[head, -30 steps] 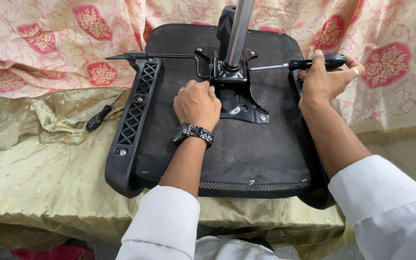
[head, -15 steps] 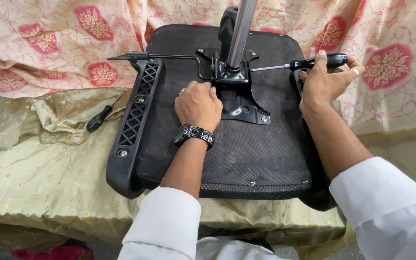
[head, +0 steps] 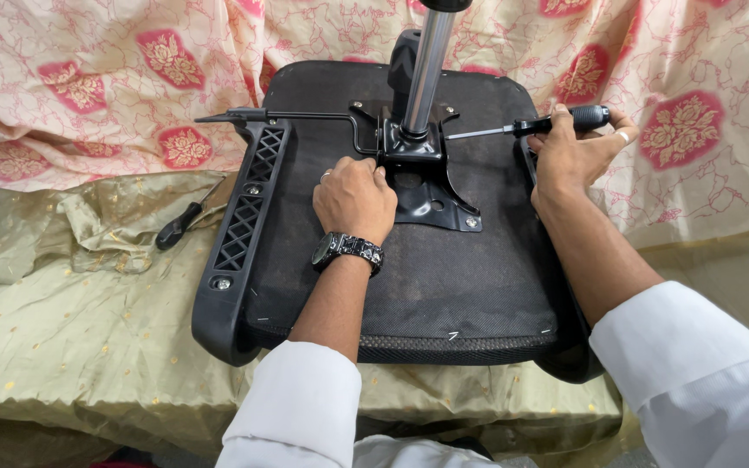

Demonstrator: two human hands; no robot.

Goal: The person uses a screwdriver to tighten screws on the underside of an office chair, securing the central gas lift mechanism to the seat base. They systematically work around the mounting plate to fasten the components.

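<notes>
Black mesh chair seat point(head: 444, 286) lies upside down, centre frame, on gold satin cloth point(head: 62, 312). My left hand point(head: 355, 198) is curled, knuckles up, pressing on the black metal mount plate point(head: 431, 186) at the seat's 12 o'clock; cannot tell what the fingers pinch. My right hand point(head: 576, 152), at 2 o'clock, is wrapped around a black-handled screwdriver point(head: 530, 128), shaft aimed at the plate. Chrome cylinder post point(head: 426, 69) stands upright from the plate. Ribbed plastic armrest point(head: 240, 234) at 9 o'clock. Second screwdriver point(head: 175, 227) lies on the cloth just beyond it.
</notes>
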